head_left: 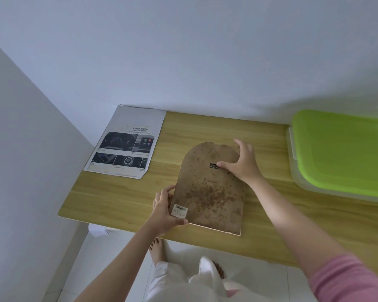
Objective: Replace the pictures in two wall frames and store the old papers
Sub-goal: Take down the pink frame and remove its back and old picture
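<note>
Printed sheet [124,149]: lies flat at the table's far left corner, face up, against the wall. Car-interior photos under the heading "ADVANCED"; the smaller captions are too fine to read. Set well apart from the frame, probably to stay unhandled; whether it is a new picture or an old paper cannot be told.

Table [118,199]: light wood top, near edge toward the person. A scrap of white shows under its left front edge, too little to identify.

Left hand [164,211]: clamped on the frame's lower left corner, thumb on the back, fingers curled under the edge. Judged to be steadying or lifting that side.

Frame [210,190]: arch-topped, lying face down at mid-table, stained brown backing board uppermost. Barcode label at lower left, print unreadable. Its picture and glass are hidden underneath; any retaining tabs cannot be made out.

Right hand [241,163]: spread over the arch's right shoulder, thumb tip at the small black hanger [214,166], fingers over the rim. Likely working the backing loose.

Box [340,153]: clear plastic, green lid shut, cut off at the right; contents hidden. Plausibly the store for old papers.
</note>
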